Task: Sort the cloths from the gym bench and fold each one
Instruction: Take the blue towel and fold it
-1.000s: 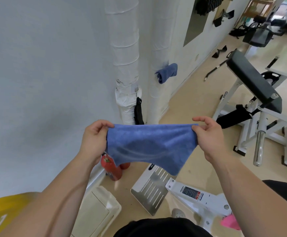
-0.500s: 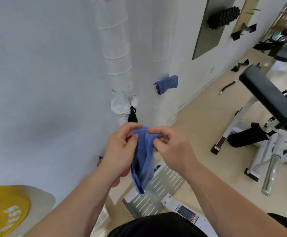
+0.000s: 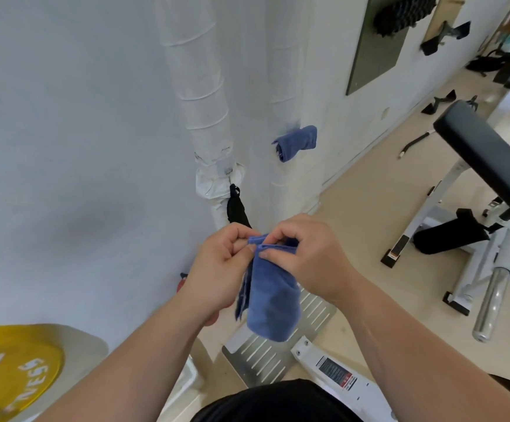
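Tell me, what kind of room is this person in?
Most likely a gym. A padded black bench stands at right, a yellow weight plate shows at lower left, a knobbly black roller hangs on the wall. The left hand and right hand pinch a blue cloth.

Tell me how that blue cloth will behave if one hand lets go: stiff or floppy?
Probably floppy: the blue cloth hangs limp below the pinch of the left hand and right hand. Likely light, since fingertips alone carry it. Its folded layers would probably fall open.
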Demonstrator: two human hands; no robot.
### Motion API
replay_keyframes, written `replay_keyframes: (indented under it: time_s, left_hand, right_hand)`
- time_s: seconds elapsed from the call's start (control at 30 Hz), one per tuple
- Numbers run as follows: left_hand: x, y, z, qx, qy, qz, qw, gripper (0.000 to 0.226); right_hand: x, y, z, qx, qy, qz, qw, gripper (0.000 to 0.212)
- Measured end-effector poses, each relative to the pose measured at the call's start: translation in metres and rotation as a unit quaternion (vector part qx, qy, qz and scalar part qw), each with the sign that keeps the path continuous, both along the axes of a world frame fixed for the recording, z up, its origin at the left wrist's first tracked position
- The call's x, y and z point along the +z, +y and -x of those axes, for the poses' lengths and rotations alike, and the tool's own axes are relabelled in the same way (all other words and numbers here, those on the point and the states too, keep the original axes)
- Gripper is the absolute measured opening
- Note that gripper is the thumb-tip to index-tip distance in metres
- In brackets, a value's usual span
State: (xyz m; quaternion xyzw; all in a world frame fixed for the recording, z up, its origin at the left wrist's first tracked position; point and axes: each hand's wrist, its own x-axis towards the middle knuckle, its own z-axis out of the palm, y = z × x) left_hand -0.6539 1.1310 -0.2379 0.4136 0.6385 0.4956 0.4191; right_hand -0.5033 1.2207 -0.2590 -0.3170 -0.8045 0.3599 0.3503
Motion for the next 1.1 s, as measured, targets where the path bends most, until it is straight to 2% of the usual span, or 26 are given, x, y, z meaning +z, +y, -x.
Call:
replay_keyframes:
  time_s: [0.17,0.37,0.53,0.63,0.77,0.87,1.0,1.1]
  left_hand:
    - [-0.003,0.004,0.01,-0.038,-0.02,0.035,0.998,0.013]
    - [-0.006,0.004,0.02,-0.076,-0.042,0.024,0.996,0.013]
    - [-0.013,0.007,0.03,-0.079,-0.003,0.007,0.997,0.011]
    - [-0.017,0.014,0.038,-0.037,0.033,-0.015,0.999,0.011]
    - [-0.011,0.019,0.055,0.037,0.041,-0.057,0.997,0.017]
    - [-0.013,0.022,0.07,0.036,0.067,-0.055,0.996,0.018]
    - [-0.018,0.026,0.084,0.053,0.043,-0.052,0.996,0.018]
    - [-0.017,0.029,0.089,0.016,0.042,-0.058,0.997,0.026]
  right_hand:
    - [0.0,-0.001,0.004,0.022,-0.014,-0.049,0.998,0.012]
    - [0.008,-0.003,0.007,-0.002,-0.009,-0.032,0.999,0.024]
    - [0.007,-0.001,0.013,0.007,-0.02,-0.026,0.999,0.027]
    - [-0.004,0.009,0.008,0.022,-0.088,-0.052,0.995,0.029]
    - [-0.021,0.027,-0.008,0.028,-0.194,-0.138,0.971,0.025]
    - [-0.017,0.035,-0.012,0.004,-0.211,-0.181,0.961,0.025]
    - [0.004,0.04,-0.011,-0.009,-0.162,-0.06,0.985,0.015]
    - [0.015,0.041,-0.007,0.016,-0.09,0.057,0.994,0.011]
